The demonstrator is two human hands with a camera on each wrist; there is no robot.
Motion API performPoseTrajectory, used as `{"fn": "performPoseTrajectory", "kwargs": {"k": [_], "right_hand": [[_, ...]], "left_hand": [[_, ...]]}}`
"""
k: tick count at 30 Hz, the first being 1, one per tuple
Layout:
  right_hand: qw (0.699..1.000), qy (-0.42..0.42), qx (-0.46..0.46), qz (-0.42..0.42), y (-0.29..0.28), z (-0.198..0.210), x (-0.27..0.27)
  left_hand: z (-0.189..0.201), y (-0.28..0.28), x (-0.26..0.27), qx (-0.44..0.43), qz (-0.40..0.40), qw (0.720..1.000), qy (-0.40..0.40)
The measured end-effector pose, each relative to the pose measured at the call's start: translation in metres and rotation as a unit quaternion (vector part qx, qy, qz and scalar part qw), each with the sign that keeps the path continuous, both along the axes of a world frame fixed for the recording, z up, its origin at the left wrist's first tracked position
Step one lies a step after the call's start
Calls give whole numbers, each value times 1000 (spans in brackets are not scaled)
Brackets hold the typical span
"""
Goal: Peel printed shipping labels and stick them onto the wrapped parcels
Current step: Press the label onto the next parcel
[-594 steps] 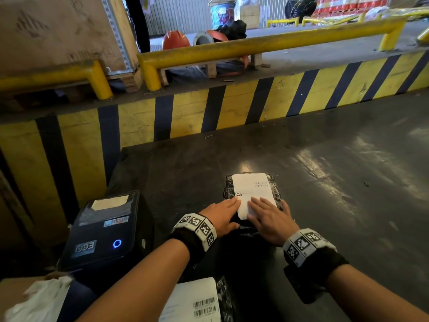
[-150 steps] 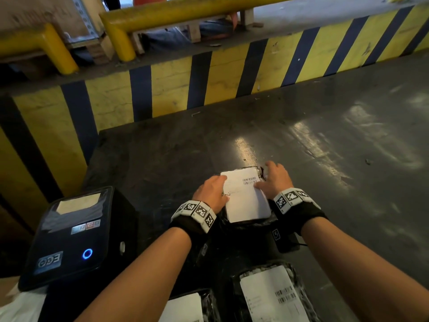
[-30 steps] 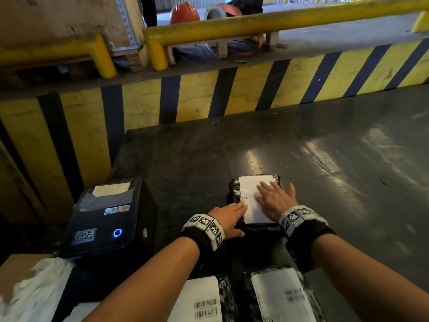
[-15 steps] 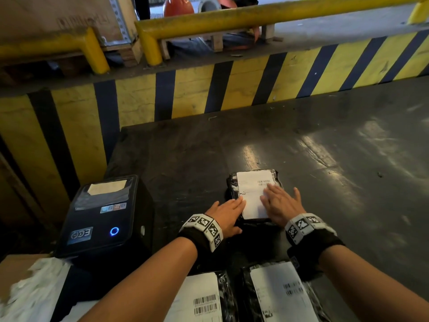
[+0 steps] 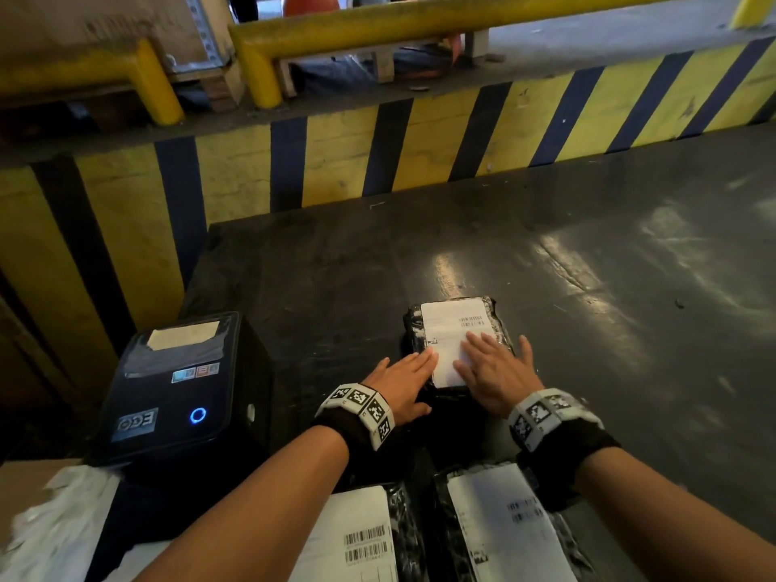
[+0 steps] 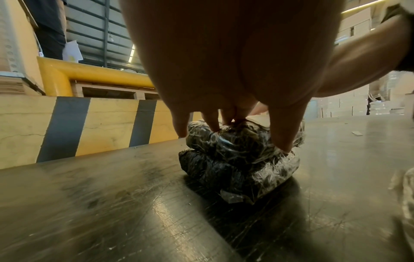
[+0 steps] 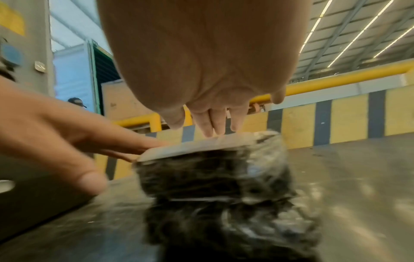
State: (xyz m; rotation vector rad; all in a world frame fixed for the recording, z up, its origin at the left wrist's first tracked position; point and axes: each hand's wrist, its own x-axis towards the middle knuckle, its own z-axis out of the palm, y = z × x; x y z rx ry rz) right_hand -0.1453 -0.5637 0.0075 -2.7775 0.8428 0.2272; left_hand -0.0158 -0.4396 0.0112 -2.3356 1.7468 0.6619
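Observation:
A black wrapped parcel (image 5: 499, 325) lies on the dark table (image 5: 630, 287) with a white shipping label (image 5: 451, 325) on its top. My left hand (image 5: 403, 375) lies flat, its fingertips on the label's left edge. My right hand (image 5: 491, 363) presses flat on the label's near right part, fingers straight and spread. In the left wrist view the left fingers (image 6: 212, 122) touch the top of the parcel (image 6: 241, 156), which sits on another black parcel. In the right wrist view the right fingers (image 7: 215, 122) rest on the label (image 7: 197, 147).
A black label printer (image 5: 176, 392) with a blue light stands at the left. Two labelled parcels (image 5: 361, 535) (image 5: 508, 527) lie near me under my arms. Peeled backing paper (image 5: 50, 527) is piled at the lower left. A yellow-and-black striped wall (image 5: 420, 153) backs the table.
Both hands have slid slightly toward me along the label over the last second, staying flat on it. The parcel has stayed in place.

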Motion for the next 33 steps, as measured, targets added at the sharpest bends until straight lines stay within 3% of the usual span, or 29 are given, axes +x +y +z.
{"fn": "performPoseTrajectory", "kwargs": {"k": [3, 12, 18, 27, 33], "right_hand": [[999, -21, 12, 45, 28, -7, 3], [1000, -2, -12, -24, -10, -8, -22], [988, -19, -89, 123, 36, -27, -18], [984, 28, -109, 139, 24, -33, -44], [981, 22, -118, 155, 43, -35, -31]], "left_hand": [[1, 0, 1, -5, 2, 1000, 1], [-1, 0, 5, -2, -8, 1000, 13], [1, -3, 9, -15, -11, 1000, 18], [-4, -2, 15, -15, -20, 1000, 19], [1, -4, 12, -18, -19, 1000, 16]]}}
